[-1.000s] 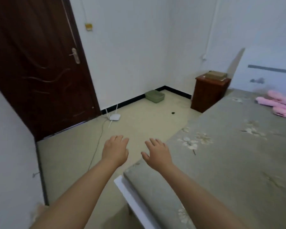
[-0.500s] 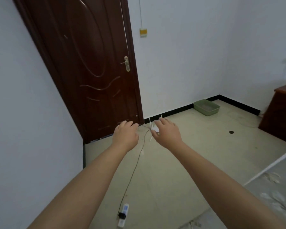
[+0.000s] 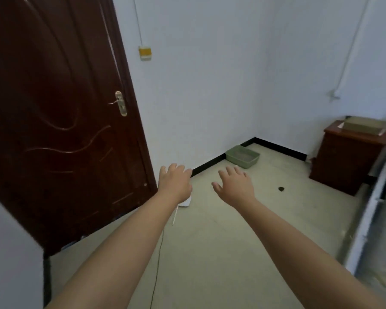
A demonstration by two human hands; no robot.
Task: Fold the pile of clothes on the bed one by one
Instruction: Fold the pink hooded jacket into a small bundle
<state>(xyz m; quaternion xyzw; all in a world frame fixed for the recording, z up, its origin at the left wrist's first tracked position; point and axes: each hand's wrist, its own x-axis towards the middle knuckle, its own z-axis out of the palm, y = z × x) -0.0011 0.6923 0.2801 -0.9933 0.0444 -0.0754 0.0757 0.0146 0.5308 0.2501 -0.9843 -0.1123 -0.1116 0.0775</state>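
Clothes to be folded are not shown in the head view; their place cannot be told from it. Only a blurred strip of the white-framed bed with grey cover (image 3: 366, 230) is seen, at the far right edge, to the right of the right hand (image 3: 236, 186) and nearer to the person than the fingertips. The bed edge runs roughly along the line of the right forearm, away from the person. The right hand is judged the nearer of the two to the bed; the left hand (image 3: 176, 182) lies on the side away from it.

Both arms are held out forward over the pale floor (image 3: 221, 253). The right hand is spread, palm down, fingers apart and straight; nothing is held or touched. The left hand is held palm down with fingers relaxed and close together; nothing is held.

A turn to the right is judged necessary before any garment can be reached.

Beyond the right hand, a green plastic tray (image 3: 243, 156) stands by the wall. A dark brown wooden door (image 3: 54, 130) stands left of the left hand.
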